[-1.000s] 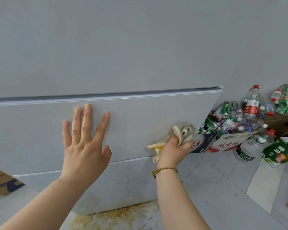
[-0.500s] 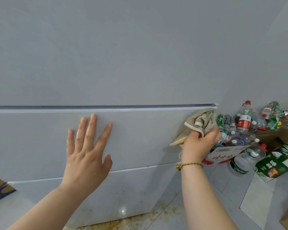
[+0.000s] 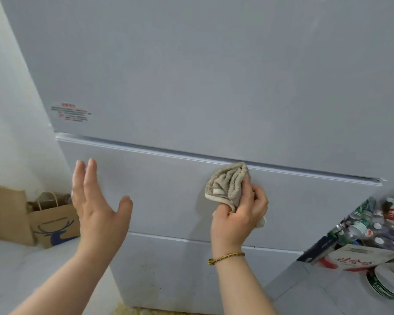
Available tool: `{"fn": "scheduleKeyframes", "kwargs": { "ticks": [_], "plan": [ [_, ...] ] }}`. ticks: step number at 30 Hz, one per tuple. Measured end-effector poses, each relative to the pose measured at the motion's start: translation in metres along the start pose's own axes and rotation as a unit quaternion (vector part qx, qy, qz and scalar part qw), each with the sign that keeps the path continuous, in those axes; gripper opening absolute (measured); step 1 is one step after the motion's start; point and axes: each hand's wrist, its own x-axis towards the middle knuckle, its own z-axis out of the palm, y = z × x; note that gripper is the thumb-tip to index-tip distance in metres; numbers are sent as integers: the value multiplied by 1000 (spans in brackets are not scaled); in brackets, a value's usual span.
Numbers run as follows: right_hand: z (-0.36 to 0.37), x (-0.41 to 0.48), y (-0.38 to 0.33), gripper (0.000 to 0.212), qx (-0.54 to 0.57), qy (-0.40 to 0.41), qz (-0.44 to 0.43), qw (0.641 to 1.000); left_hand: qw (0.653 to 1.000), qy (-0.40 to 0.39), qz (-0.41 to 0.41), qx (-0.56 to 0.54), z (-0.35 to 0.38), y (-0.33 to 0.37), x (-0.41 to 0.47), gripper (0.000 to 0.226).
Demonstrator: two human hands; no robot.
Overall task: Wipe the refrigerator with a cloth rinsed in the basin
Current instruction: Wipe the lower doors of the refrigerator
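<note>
the right hand (image 3: 239, 214) grips a bunched beige cloth (image 3: 228, 185), fingers and thumb curled round its lower part, and holds it against the front of the grey refrigerator (image 3: 191, 76). the cloth sits on the middle drawer panel (image 3: 164, 192), its upper edge right at the seam below the large upper door, a little right of the panel's middle. a braided yellow bracelet (image 3: 228, 256) circles that wrist.

the left hand (image 3: 98, 201) is up in front of the same panel near its left end, fingers straight and together, thumb spread wide, holding nothing (whether it actually touches the surface cannot be told). the two hands are well apart.

a small sticker (image 3: 71, 112) with red and grey print is on the upper door near its lower left corner. left of the refrigerator a brown paper bag (image 3: 55, 221) with a blue deer drawing stands on the floor (image 3: 328, 292). to the right, plastic bottles (image 3: 373, 223) are heaped over a printed cardboard box (image 3: 362, 258) beside the refrigerator's lower corner. brownish specks mark the bottom panel.
</note>
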Motion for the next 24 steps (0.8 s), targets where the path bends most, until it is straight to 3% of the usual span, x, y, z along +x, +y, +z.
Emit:
{"fn": "scheduleKeyframes", "kwargs": {
  "ticks": [3,7,16,20,24],
  "plan": [
    [13,-11,-18,51,27,13,34,999,995,24,-93,-37,-21,-20,20,76],
    [30,-26,-41,46,14,-10,-18,1000,976,-69,-155,-137,-36,-42,44,66],
    [79,-69,-99,46,-42,-52,-180,981,930,-234,-148,-242,-78,-69,72,51],
    [101,-71,-134,41,-22,-51,-229,972,916,-272,-132,-263,-83,-82,80,55],
    [119,-90,-144,35,-70,-75,-318,943,902,-305,-108,-285,-86,-94,91,47]
  ]
}}
